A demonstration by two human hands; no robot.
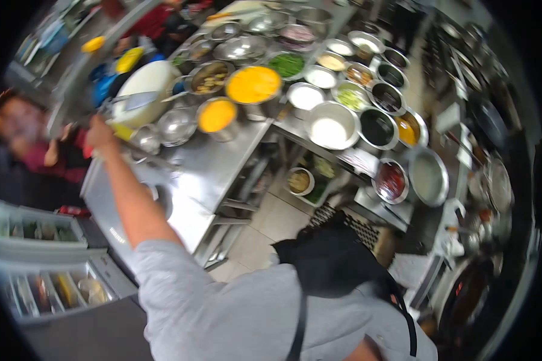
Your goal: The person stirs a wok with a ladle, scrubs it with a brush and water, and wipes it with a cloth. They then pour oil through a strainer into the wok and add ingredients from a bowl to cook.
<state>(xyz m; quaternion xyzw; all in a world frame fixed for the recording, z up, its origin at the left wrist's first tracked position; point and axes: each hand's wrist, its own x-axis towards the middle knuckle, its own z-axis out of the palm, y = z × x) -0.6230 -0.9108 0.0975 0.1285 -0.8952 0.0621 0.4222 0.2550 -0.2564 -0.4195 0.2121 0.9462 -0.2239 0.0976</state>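
Note:
My left arm stretches toward the far left end of the steel counter (208, 171). At its end my left hand (100, 133) is smeared by motion, and whether its fingers hold anything cannot be made out. Close to that hand stands a thick white round chopping board (153, 84) with a wide-bladed knife (140, 100) lying on it. A long thin grey thing (153, 157), blurred, lies on the counter just right of the hand. Metal bowls (176, 126) sit beside the board. Only a bit of my right arm (364, 352) shows at the bottom edge; my right hand is out of view.
Pots of orange-yellow food (253, 84), chopped greens (286, 64) and white contents (332, 125) crowd the counters. A wok (467, 292) is at right. Food trays (63, 289) stand lower left. Another person (48, 141) is at the left. A crate (319, 180) sits below.

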